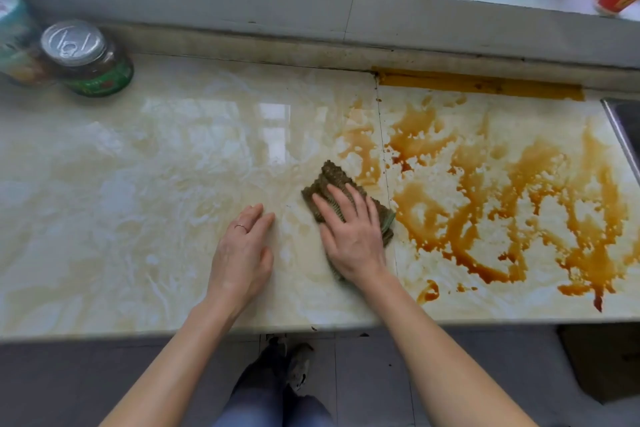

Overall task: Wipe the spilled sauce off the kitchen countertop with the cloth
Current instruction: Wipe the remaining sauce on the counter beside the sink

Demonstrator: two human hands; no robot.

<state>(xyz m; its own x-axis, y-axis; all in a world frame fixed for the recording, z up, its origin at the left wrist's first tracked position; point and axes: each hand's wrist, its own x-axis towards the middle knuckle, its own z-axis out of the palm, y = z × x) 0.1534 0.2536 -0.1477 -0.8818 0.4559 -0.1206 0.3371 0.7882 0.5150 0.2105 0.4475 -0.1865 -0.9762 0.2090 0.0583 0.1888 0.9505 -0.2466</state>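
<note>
right hand (pixel 349 236): we press it palm down on the cloth (pixel 332 177), fingers straight and a little spread. nothing curls round the fabric, so we pin it rather than grasp it.
left hand (pixel 242 253): flat on the bare countertop (pixel 138 184) just left of the pressing hand, fingers straight, holding nothing, apart from the cloth.
cloth: a ribbed olive-brown rag bunched under our right palm. one corner pokes out beyond the fingertips, and an edge shows past the little-finger side.
sauce spill (pixel 485 184): brown pools and streaks begin just right of the cloth and run well away from it toward the steel sink rim (pixel 620 128). drips sit near the front edge.
progress: we judge most of the spill is not yet wiped.
risk, smearing: the rag looks small against the spill. once it is soaked, it may only push sauce around.
risk, slipping: with a flat palm and no grasp, the cloth could slide out on the glossy wet surface.
risk, dripping: a stroke toward us could carry sauce over the front edge onto the floor.
</note>
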